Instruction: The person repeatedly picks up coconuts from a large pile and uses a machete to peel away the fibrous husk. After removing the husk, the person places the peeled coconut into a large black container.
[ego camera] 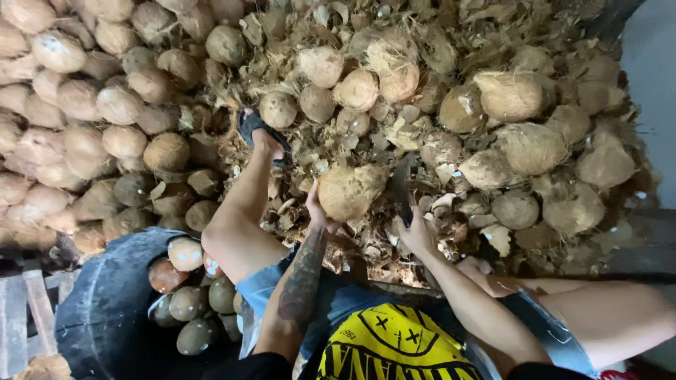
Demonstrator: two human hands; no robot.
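Husking amid piled coconuts

Left hand point(317, 207) steadies a husked coconut point(348, 190) — fingers grasping it; right hand point(415, 232) grips a dark blade point(402, 186).

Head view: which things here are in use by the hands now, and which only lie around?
In use:
left hand holding a coconut
right hand gripping a knife

Lying around:
coconut pile
loose husks
black tub with peeled coconuts
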